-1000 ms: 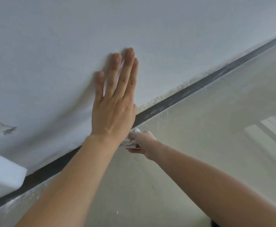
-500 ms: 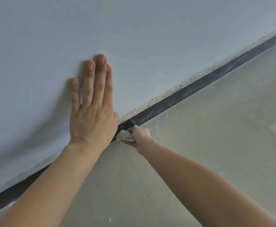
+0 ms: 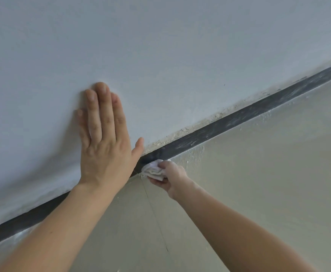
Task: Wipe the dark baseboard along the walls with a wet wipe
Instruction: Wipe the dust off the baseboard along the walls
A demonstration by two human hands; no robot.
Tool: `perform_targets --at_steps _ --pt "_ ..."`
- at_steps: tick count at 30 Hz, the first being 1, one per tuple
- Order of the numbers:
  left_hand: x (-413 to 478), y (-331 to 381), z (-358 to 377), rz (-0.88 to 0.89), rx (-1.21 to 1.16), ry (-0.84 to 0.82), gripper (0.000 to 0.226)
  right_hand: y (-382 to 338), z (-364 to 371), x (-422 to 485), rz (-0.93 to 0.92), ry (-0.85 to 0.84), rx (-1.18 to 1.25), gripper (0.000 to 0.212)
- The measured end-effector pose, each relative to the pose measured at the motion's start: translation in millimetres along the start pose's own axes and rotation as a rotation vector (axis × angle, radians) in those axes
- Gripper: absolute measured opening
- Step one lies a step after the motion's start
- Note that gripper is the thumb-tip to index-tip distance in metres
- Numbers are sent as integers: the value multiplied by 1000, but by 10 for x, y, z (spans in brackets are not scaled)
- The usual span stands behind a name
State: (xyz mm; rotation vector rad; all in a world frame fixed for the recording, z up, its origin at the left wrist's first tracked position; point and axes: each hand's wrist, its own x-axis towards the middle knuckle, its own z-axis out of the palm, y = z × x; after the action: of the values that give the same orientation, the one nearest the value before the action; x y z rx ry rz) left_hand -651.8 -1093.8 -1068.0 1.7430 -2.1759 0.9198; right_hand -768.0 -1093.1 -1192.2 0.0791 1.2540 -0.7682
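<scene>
Head view: left hand (image 3: 103, 152) braced on the wall (image 3: 160, 46), wet wipe (image 3: 153, 170) on the baseboard (image 3: 239, 118)

Far left, the dark strip runs under the forearm, showing few streaks. The left hand lies flat on the wall, fingers straight, thumb out, holding nothing. It looks like a brace for someone leaning low. Just right of that thumb, the bunched wipe sits against the baseboard where it meets the floor (image 3: 259, 193). The right hand (image 3: 170, 177) has its fingers curled round the wad, gripping it and pressing it onto the strip. Further right the baseboard is streaked with pale dust, with flaked plaster along its top edge, so I'd say plenty is left to wipe that way.
</scene>
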Motion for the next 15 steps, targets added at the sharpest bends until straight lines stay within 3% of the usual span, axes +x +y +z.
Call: perform_targets --at_steps 3,8,13,15 --pt "14 9 39 -5 59 2 118 -221 -4 35 -51 51 -14 11" --pt "35 -5 122 -12 105 42 122 -684 -371 28 -141 102 2 14" --pt "48 1 171 -15 144 58 122 -885 -721 9 -293 147 374 31" --pt "38 -6 189 -22 145 69 122 -821 -738 -14 -234 140 344 27"
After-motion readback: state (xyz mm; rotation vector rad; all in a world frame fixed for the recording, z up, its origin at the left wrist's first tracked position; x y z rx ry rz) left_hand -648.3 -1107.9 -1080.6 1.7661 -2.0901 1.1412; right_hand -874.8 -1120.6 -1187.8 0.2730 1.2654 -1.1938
